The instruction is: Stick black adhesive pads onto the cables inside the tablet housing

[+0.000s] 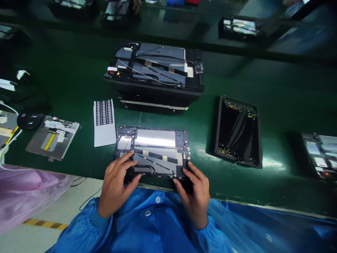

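Note:
An opened tablet [158,154] with its inside facing up lies at the table's near edge, showing silver plates, black ribbon cables and thin wires. My left hand [118,182] grips its left part, with the fingers over the inner parts and the thumb at the near edge. At the right near corner, my right hand [195,189] holds the frame between thumb and fingers. What lies under the fingertips is hidden. Just left of the tablet is a white sheet [104,135] with rows of small black stickers.
Beyond the tablet stands a stack of similar opened tablets [158,66]. A black tray [238,131] with tiny screws sits to the right. Leftward are a metal-backed part [55,137] and a black computer mouse [31,117]. Another opened tablet [321,151] lies far right. A person's hand [136,6] shows at the top.

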The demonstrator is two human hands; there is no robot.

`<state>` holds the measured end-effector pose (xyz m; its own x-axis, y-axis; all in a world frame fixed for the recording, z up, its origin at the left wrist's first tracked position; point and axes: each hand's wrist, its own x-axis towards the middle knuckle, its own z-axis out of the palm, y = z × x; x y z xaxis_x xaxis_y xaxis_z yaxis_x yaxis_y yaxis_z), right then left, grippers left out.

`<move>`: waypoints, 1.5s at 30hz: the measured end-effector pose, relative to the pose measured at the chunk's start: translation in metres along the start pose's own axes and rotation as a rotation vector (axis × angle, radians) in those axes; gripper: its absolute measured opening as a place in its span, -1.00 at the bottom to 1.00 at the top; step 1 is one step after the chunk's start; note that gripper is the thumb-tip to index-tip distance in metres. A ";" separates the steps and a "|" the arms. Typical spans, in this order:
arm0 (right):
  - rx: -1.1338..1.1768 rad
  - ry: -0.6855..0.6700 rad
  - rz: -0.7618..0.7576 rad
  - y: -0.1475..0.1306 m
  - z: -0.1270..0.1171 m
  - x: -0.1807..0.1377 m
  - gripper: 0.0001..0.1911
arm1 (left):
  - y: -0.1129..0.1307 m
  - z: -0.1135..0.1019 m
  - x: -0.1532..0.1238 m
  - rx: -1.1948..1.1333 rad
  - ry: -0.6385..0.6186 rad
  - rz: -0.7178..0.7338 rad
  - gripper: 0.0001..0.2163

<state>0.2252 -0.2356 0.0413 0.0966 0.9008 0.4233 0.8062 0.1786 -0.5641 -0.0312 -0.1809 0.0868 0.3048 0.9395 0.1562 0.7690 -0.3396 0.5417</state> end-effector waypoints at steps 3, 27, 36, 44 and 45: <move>0.001 0.002 0.000 0.000 0.000 0.000 -0.57 | 0.004 -0.001 0.002 0.018 -0.008 -0.020 -0.73; -0.117 0.155 -0.192 0.002 0.019 -0.009 -0.73 | -0.002 0.010 0.009 0.118 0.040 -0.019 -0.57; -0.085 0.079 -0.232 -0.001 0.015 -0.007 -0.67 | -0.002 0.012 0.009 0.135 0.043 -0.032 -0.54; -0.097 -0.135 -0.072 -0.003 -0.001 0.001 -0.35 | -0.027 0.011 -0.012 0.145 0.251 -0.056 -0.42; -0.128 -0.149 -0.081 0.002 0.000 0.001 -0.30 | -0.034 0.012 -0.016 0.159 0.239 -0.067 -0.35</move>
<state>0.2266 -0.2339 0.0407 -0.0518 0.9358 0.3486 0.8762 0.2101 -0.4337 -0.0554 -0.1846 0.0562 0.1239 0.9377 0.3247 0.8672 -0.2613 0.4240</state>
